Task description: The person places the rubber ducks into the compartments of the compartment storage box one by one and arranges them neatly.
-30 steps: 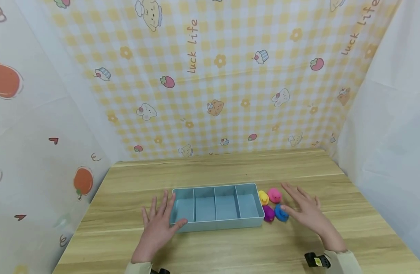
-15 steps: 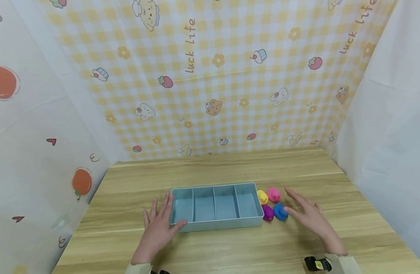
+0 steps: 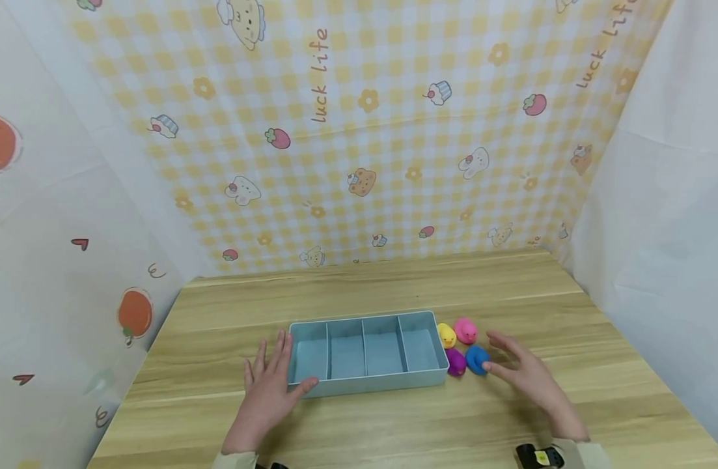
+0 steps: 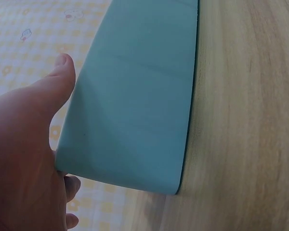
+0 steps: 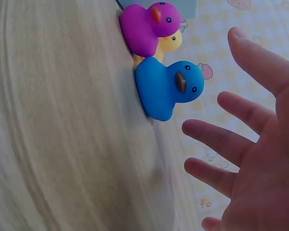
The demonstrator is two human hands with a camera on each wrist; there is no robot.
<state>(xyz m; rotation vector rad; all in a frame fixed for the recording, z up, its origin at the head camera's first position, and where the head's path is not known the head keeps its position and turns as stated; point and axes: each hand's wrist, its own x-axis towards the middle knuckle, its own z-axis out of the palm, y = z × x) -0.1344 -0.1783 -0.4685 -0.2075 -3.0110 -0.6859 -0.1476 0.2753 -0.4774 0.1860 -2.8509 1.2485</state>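
Observation:
A blue-grey tray (image 3: 370, 384) with several compartments sits on the table, nothing in them. My left hand (image 3: 267, 391) rests at its left end, fingers straight along the side and thumb at the front rim; the left wrist view shows the tray wall (image 4: 130, 106) beside that thumb. By the tray's right end stand small rubber ducks: yellow (image 3: 446, 336), pink (image 3: 466, 331), purple (image 3: 455, 363) and blue (image 3: 477, 359). My right hand (image 3: 531, 381) hovers just right of the blue duck, fingers spread. In the right wrist view a gap shows between the fingers and the blue duck (image 5: 159, 89).
The wooden table (image 3: 382, 436) extends around the tray on all sides. A yellow checked cloth (image 3: 335, 150) with cartoon prints hangs behind it. White cloths stand at the left (image 3: 54, 312) and right (image 3: 657, 260).
My right hand's fingers have drawn back from above the ducks and lowered to the blue duck's right side. The left hand stays at the tray. The head view has shifted slightly.

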